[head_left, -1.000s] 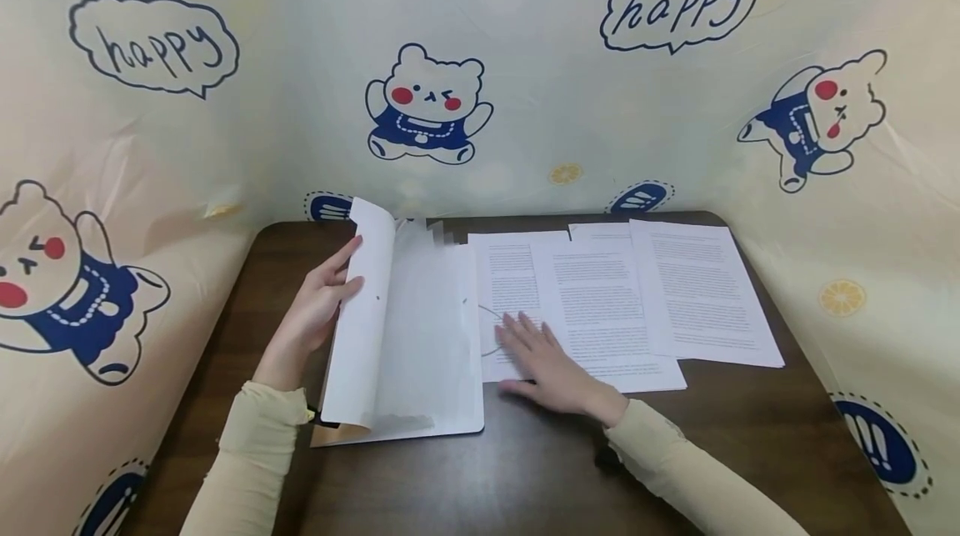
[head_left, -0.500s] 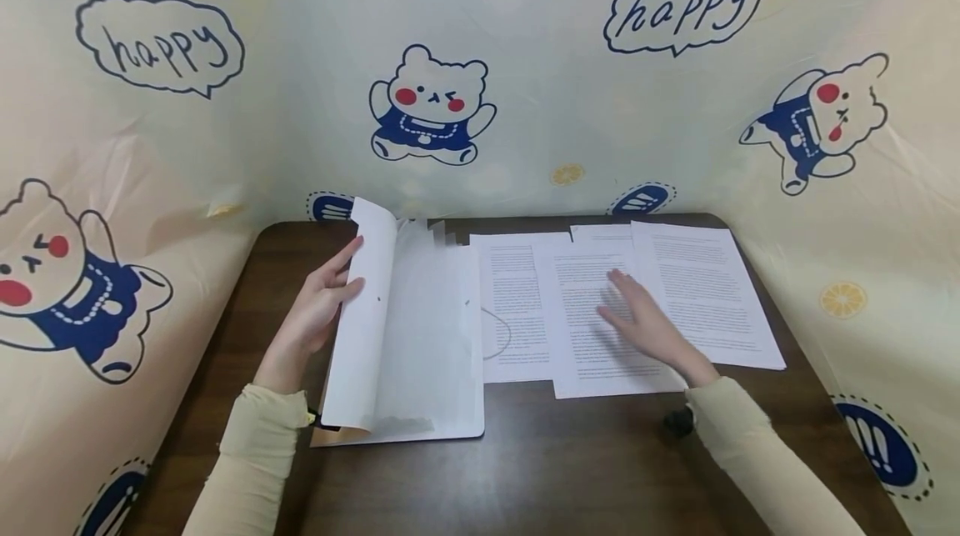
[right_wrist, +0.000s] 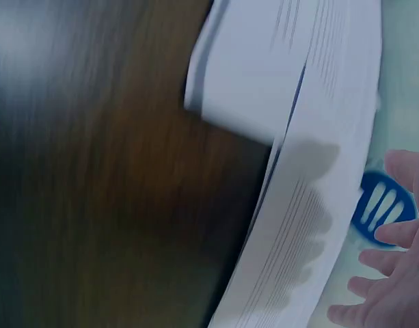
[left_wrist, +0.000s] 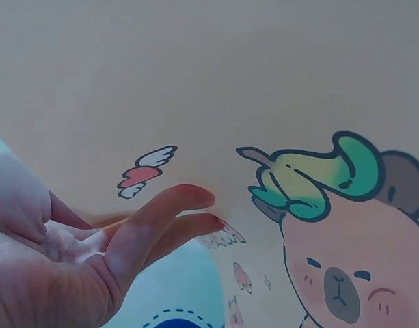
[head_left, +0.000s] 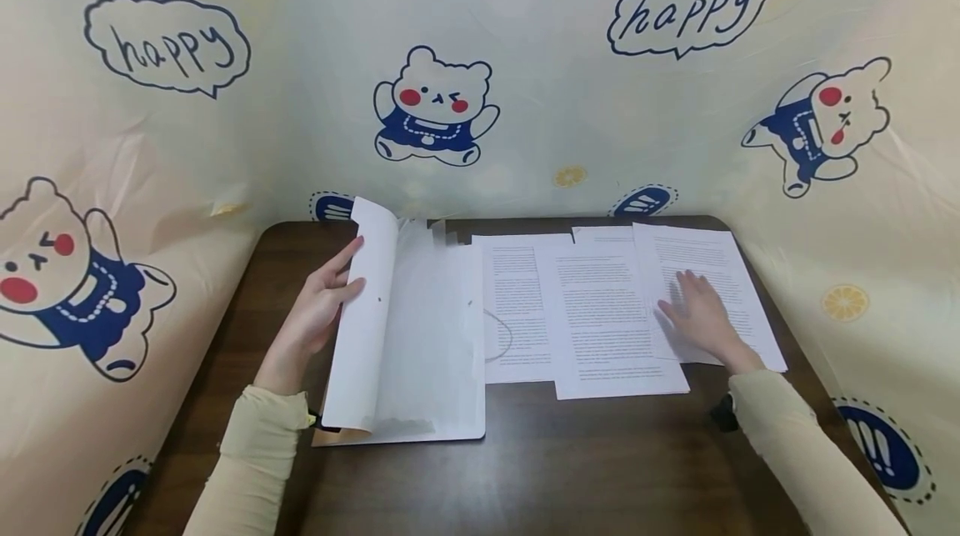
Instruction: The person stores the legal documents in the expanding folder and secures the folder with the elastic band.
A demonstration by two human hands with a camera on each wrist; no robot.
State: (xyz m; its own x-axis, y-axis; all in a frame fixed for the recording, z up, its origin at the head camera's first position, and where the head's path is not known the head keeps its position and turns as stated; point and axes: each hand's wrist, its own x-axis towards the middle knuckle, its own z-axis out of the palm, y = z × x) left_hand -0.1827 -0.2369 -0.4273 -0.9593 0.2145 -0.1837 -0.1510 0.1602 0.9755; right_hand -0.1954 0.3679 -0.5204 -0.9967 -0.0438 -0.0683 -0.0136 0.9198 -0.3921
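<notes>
A file folder [head_left: 431, 336] lies open left of centre on the table, with stepped tabs at its back edge and a pale inside. My left hand [head_left: 318, 303] grips the left edge of its raised, curved cover [head_left: 363, 328]. The left wrist view shows the cover's outer side, printed with a cartoon animal [left_wrist: 339, 266], beside the left hand [left_wrist: 106, 253]. Over the rightmost printed sheet [head_left: 720, 261] is my right hand [head_left: 705, 315], fingers spread and holding nothing. Its shadow falls on the paper in the right wrist view, where the hand [right_wrist: 400, 266] appears at the right edge.
Several printed sheets [head_left: 618, 319] overlap across the right half of the brown table [head_left: 525, 469]. A thin cord loop [head_left: 510, 338] sticks out from the folder's right side over the nearest sheet [head_left: 521, 361]. A printed curtain [head_left: 540, 86] surrounds the table.
My right hand has moved rightward from the sheet beside the folder, across the middle sheet, to the rightmost one. The middle sheet now lies slightly nearer the front. My left hand stays on the cover.
</notes>
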